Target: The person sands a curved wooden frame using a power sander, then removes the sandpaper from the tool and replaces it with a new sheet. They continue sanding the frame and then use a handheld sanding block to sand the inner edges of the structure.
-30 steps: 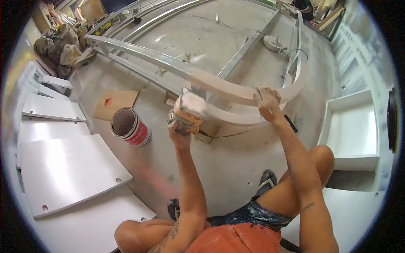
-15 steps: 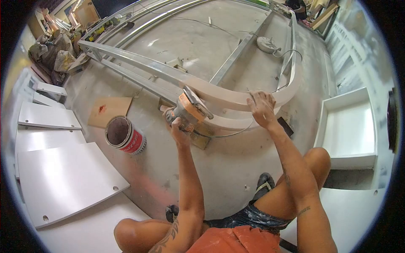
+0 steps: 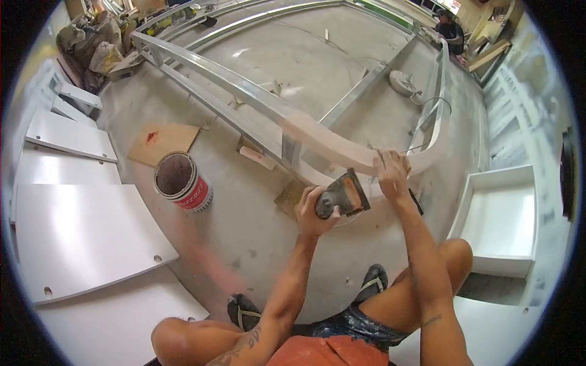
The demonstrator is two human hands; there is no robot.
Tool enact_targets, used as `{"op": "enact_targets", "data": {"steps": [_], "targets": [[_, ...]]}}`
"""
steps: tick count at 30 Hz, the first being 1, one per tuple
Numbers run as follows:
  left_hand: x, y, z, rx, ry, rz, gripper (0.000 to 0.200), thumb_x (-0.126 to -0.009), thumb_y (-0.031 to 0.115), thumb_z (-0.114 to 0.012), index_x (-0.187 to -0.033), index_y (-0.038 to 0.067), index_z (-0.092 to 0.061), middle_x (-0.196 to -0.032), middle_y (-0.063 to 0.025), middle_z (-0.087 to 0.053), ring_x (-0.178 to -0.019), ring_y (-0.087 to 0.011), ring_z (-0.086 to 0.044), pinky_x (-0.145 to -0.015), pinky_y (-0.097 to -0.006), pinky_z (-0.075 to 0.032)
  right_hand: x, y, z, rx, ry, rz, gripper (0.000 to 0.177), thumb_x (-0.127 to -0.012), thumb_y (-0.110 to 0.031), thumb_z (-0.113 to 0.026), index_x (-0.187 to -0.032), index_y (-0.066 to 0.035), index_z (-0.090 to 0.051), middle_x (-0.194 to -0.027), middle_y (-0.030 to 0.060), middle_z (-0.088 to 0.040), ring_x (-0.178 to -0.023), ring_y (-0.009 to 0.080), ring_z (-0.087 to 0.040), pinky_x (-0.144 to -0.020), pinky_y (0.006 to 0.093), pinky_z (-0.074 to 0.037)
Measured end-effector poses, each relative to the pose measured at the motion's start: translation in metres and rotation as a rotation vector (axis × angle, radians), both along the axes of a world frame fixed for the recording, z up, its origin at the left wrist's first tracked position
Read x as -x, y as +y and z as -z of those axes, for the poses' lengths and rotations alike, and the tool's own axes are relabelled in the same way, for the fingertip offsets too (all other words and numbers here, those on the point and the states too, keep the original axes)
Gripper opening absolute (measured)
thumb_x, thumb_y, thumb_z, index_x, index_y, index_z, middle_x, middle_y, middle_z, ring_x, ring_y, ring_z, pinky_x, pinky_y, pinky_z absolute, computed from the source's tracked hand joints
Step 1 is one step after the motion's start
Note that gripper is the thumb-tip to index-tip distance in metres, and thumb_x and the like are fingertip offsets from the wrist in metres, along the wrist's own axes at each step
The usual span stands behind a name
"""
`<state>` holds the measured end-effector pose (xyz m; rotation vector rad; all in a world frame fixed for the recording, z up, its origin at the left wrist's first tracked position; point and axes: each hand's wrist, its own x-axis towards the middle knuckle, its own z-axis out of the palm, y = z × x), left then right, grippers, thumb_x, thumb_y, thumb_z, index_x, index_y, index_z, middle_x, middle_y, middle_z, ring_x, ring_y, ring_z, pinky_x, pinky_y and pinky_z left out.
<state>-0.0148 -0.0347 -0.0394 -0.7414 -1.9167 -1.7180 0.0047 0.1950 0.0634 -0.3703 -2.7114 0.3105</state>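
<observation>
An orange and grey power sander [image 3: 347,196] is gripped by its rounded body in my left hand [image 3: 315,210], its flat pad tilted up beside the curved part of the frame. My right hand [image 3: 391,171] rests on the top rail of the large metal frame [image 3: 244,90], fingers bent over the pale coated curve [image 3: 329,143]. Whether those fingers pinch something small I cannot make out. A second, lower rail of the frame runs beneath, partly hidden behind the sander.
A paint bucket [image 3: 183,183] stands left beside a brown board [image 3: 163,143]. White panels [image 3: 85,226] lie at the left, a white open box [image 3: 500,213] at the right. A round grey object [image 3: 401,83] lies inside the frame. Another person [image 3: 450,32] is at the back right.
My left hand has carried the sander right and toward me, turning it, near my right hand. The view has shifted, and more of the person at the back shows.
</observation>
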Motion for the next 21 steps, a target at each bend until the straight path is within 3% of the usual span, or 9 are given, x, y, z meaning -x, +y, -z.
{"op": "enact_targets", "data": {"steps": [2,6,9,11,13,21], "targets": [[0.005,-0.005,0.017,-0.218,0.045,-0.092,0.048,-0.071,0.017,-0.072,-0.116,0.005,-0.061,-0.103,-0.0125,-0.064,-0.092,-0.028,-0.064,-0.084,-0.0424,-0.053,-0.002,0.011,0.006,0.052,0.003,-0.066,0.042,-0.102,-0.032,-0.048,-0.135,-0.01,-0.062,-0.132,0.0146,-0.061,-0.126,0.0345,-0.049,-0.112,0.0471,-0.026],[0.032,-0.048,-0.001,-0.316,-0.054,-0.198,0.047,-0.071,0.015,-0.07,-0.116,0.005,-0.059,-0.106,-0.0117,-0.059,-0.096,-0.0256,-0.059,-0.088,-0.0401,-0.049,-0.011,0.011,-0.004,0.2,-0.016,-0.148,0.042,-0.102,-0.029,-0.047,-0.137,-0.011,-0.061,-0.133,0.0146,-0.06,-0.127,0.0348,-0.049,-0.112,0.0469,-0.027],[0.058,-0.065,-0.028,-0.244,0.03,-0.255,0.046,-0.071,0.013,-0.07,-0.115,0.004,-0.06,-0.104,-0.012,-0.06,-0.094,-0.0271,-0.06,-0.088,-0.0405,-0.05,-0.009,0.004,-0.007,0.022,0.053,-0.149,0.038,-0.102,-0.024,-0.047,-0.133,-0.008,-0.061,-0.129,0.0157,-0.062,-0.118,0.0356,-0.053,-0.107,0.0448,-0.035],[0.068,-0.06,-0.043,-0.169,0.053,-0.252,0.046,-0.07,0.013,-0.071,-0.114,0.004,-0.06,-0.103,-0.0124,-0.06,-0.093,-0.0282,-0.061,-0.088,-0.0408,-0.05,-0.006,0.004,-0.01,0.103,-0.104,-0.057,0.042,-0.102,-0.028,-0.047,-0.139,-0.013,-0.059,-0.137,0.0156,-0.059,-0.129,0.0363,-0.048,-0.113,0.046,-0.026],[0.074,-0.05,-0.047,-0.038,0.103,-0.25,0.047,-0.068,0.011,-0.074,-0.112,0.004,-0.061,-0.101,-0.0141,-0.061,-0.093,-0.0324,-0.063,-0.087,-0.0428,-0.052,-0.001,0.012,0.001,0.077,-0.093,-0.069,0.042,-0.101,-0.028,-0.047,-0.139,-0.013,-0.059,-0.137,0.0155,-0.059,-0.129,0.0363,-0.048,-0.114,0.0458,-0.026],[0.063,-0.033,-0.031,-0.148,-0.024,-0.315,0.051,-0.064,0.01,-0.076,-0.113,0.007,-0.06,-0.105,-0.0147,-0.061,-0.096,-0.0356,-0.064,-0.085,-0.0463,-0.053,0.0,0.009,0.0,0.058,-0.098,-0.081,0.042,-0.101,-0.029,-0.046,-0.137,-0.013,-0.06,-0.136,0.0138,-0.06,-0.128,0.0346,-0.049,-0.115,0.0467,-0.025]]}}
